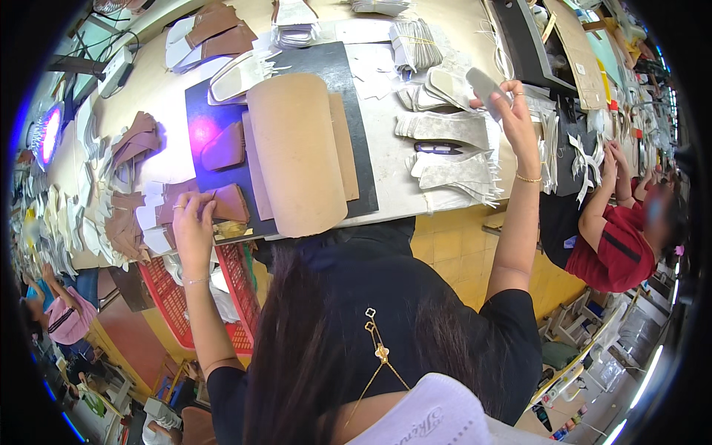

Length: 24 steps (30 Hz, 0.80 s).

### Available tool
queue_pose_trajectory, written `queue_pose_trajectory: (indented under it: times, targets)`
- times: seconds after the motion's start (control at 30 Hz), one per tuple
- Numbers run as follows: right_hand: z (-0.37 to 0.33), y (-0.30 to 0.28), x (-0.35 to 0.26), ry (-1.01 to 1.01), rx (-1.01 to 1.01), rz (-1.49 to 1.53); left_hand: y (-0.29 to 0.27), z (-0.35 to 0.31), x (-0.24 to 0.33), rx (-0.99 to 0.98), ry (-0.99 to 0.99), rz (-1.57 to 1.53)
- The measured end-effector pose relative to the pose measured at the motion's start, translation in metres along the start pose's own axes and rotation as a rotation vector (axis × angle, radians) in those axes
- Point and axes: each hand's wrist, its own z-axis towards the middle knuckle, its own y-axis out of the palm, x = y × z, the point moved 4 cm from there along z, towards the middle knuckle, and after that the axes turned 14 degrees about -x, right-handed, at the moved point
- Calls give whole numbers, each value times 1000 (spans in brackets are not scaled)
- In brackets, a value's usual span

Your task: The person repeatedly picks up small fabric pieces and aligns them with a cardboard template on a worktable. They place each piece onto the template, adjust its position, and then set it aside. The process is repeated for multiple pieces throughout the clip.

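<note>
Grey flat tongue-shaped piece (483, 87), apparently leather or fabric, held raised in right hand (509, 102), over the right part of the pale worktop (397, 196), just beside a stack of off-white rounded cut pieces (447, 85). Sits pinched between thumb and fingers; cannot tell exactly which fingertips bear on its underside. Looks thin and light, probably flexible yet firm enough to stay flat when gripped near one end; slipperiness uncertain, little sign of fragility. Best taken by the side edges near the lower end, sparing the broad face any crease. Runs its long axis aslant, lower right to upper left, free rounded end pointing away from the wearer and leftward. Well apart, at the near left corner of a black rectangular board (337, 63), left hand (194, 222): fingers bent, close together, at reddish-brown leather-like flat pieces (232, 203); cannot tell whether pinching or merely pressing.
</note>
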Motion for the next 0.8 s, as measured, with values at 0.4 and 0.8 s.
queue_pose_trajectory:
  times: [0.4,0.8]
  targets:
    - [-6,11,-34,-250,196,271,-18,-1,-10,-417,-24,-421]
    - [0,61,-91,-309,186,330,-69,19,81,-456,179,-1069]
